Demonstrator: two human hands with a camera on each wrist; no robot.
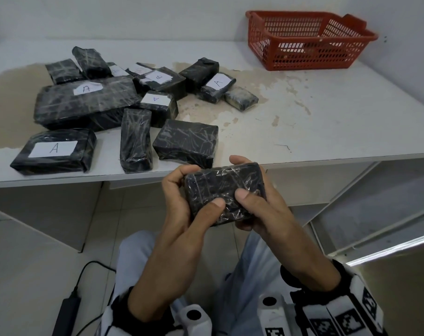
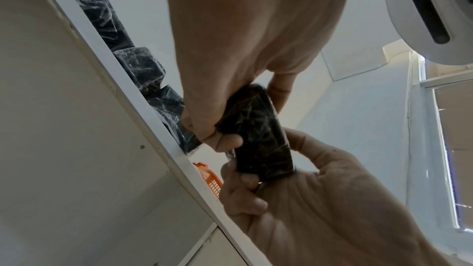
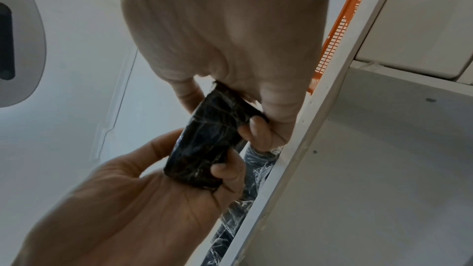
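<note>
A small black parcel wrapped in clear tape point(image 1: 224, 192) is held in the air just in front of the table's front edge, with no label showing. My left hand point(image 1: 196, 187) grips its left end, thumb on the top face. My right hand point(image 1: 252, 187) grips the right end, its thumb beside the left one. The left wrist view shows the parcel point(image 2: 256, 132) edge-on, with the left hand point(image 2: 225, 126) above and the right hand point(image 2: 268, 173) below. The right wrist view has the same parcel point(image 3: 210, 141) pinched between both hands.
Several more black parcels point(image 1: 186, 141) lie on the left half of the white table point(image 1: 327, 122); some bear white labels marked A point(image 1: 53, 148), one B point(image 1: 157, 77). A red mesh basket point(image 1: 308, 40) stands at the back right. A black power pack with cable point(image 1: 67, 311) lies on the floor.
</note>
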